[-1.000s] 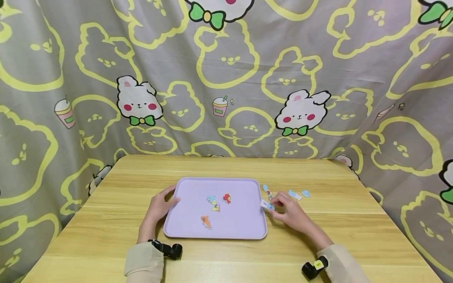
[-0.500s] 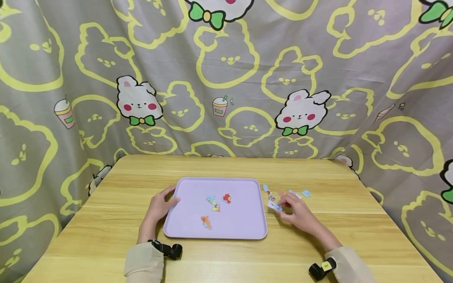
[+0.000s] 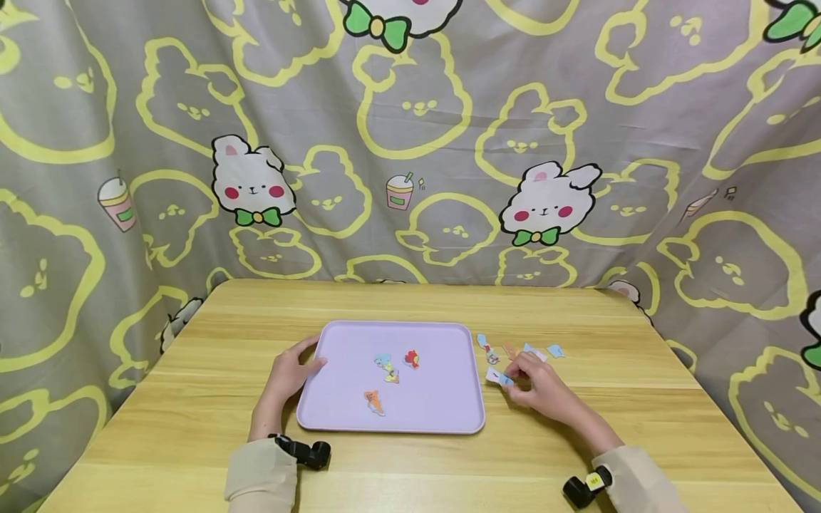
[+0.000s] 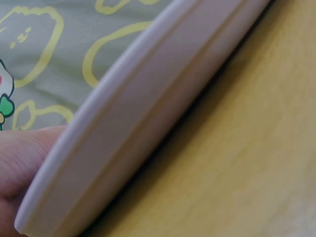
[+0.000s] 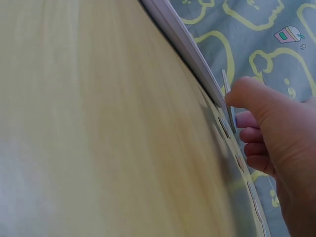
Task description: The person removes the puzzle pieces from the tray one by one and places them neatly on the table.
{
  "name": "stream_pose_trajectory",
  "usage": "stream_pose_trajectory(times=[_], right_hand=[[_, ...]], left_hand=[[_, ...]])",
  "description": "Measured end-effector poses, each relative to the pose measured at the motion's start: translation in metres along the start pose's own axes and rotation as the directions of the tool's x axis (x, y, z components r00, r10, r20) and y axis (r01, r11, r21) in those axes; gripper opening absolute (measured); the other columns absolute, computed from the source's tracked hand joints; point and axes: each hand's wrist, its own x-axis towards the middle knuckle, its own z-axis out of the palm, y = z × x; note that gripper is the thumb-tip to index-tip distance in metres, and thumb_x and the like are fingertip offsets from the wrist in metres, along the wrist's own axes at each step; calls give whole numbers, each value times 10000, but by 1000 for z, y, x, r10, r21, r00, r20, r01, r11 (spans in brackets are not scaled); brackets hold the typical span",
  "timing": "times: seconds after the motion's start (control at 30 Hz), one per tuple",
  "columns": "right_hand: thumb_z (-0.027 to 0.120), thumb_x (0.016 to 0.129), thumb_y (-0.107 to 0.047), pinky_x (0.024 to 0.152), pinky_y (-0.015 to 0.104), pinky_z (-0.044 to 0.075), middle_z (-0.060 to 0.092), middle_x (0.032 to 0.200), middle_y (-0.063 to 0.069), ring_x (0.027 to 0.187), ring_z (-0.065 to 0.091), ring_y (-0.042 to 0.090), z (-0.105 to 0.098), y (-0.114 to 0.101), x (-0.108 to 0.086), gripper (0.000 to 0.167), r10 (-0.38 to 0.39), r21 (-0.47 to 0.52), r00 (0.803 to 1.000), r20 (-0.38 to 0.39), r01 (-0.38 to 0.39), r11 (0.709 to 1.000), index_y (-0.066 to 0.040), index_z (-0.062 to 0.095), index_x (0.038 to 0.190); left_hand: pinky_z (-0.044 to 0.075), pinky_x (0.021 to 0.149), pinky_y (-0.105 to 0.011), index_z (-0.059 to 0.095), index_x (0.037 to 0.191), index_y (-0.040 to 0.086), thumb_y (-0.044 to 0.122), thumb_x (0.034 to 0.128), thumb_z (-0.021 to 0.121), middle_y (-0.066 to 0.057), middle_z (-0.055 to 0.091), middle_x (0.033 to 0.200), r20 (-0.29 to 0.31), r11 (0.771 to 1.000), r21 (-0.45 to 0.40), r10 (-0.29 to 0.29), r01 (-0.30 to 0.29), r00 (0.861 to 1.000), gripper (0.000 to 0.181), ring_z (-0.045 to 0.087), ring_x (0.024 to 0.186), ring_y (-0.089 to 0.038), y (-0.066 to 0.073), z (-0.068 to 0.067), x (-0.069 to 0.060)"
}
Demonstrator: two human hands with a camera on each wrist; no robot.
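The lilac tray [image 3: 436,406] lies flat on the wooden table. My left hand [image 3: 288,374] grips its left edge, thumb over the rim [image 4: 113,94]. Just off the tray's right side, my right hand [image 3: 541,388] pinches a thin blue-and-white puzzle piece [image 3: 494,375] between thumb and fingers. In the right wrist view that puzzle piece [image 5: 229,106] appears edge-on, raised above the table. On the tray lie a red piece [image 3: 411,359], an orange piece [image 3: 374,402], a light-blue piece [image 3: 383,360] and a yellowish piece [image 3: 392,376]; these last two touch or nearly touch.
Right of the tray, several loose pieces lie on the table [image 3: 410,470], among them a blue one [image 3: 556,351], a blue-and-white one [image 3: 535,350] and an orange one [image 3: 509,350]. A patterned curtain [image 3: 442,263] hangs behind the table.
My right hand has drawn back rightward from the tray's right rim, still pinching the blue-and-white puzzle piece, and has barely moved over the last half second. My left hand and the tray stay put.
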Motion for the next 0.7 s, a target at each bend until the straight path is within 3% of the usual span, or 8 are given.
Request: stream_pose_trajectory(times=[0.33,0.7], right_hand=[[793,737,-70,639,153,409,536,808,-92,783,401,-24,-2,1,1,211,2,-60,998,70,3,998,-136,636,861],[775,785,-103,686,216,486,576,891,-63,821,462,15,-6,-4,6,158,43,-110,982,185,-23,994,-124,662,893]], left_hand=[[296,1164,-600,424,1489,122,229,965,616,-244,375,1536,-5,1000,-1,4,-4,1000,568,315,1428,-467,-2,1,2],[295,1167,-596,429,1483,108,213,962,617,-247,386,1528,-11,1000,-12,15,-15,1000,564,319,1426,-467,-2,0,2]])
